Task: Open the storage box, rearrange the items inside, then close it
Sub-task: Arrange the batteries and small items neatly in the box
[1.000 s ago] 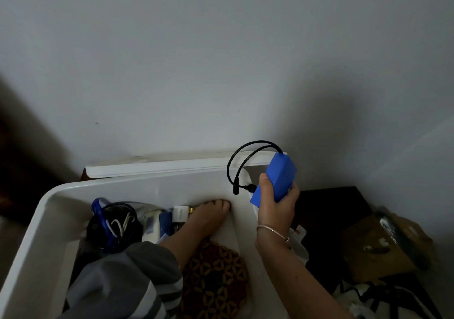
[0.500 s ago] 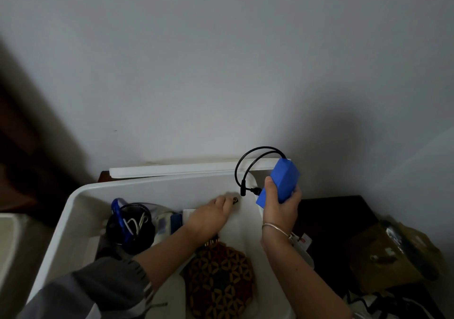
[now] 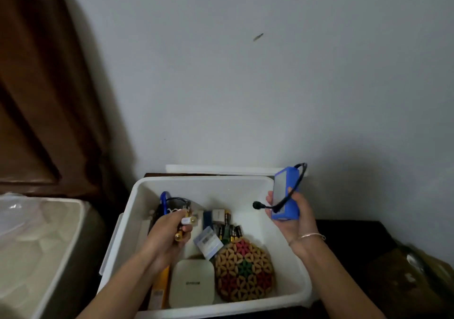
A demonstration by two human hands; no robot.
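Observation:
The white storage box stands open below me, its lid leaning against the wall behind it. My left hand hovers over the box's left half and grips several small batteries. My right hand holds a blue battery pack with a black looped cable above the box's right wall. Inside lie loose batteries, a patterned round trivet, a white square device, a small blue-white packet and a blue-and-black bundle of cables.
Another pale bin with clear plastic stands at the left. A dark wooden door rises behind it. The box sits on a dark surface. A brown cardboard box lies at the lower right.
My left hand has drawn back from the box's far wall and now grips batteries. My right hand has turned the blue pack upright. The view has tilted down onto the box's contents.

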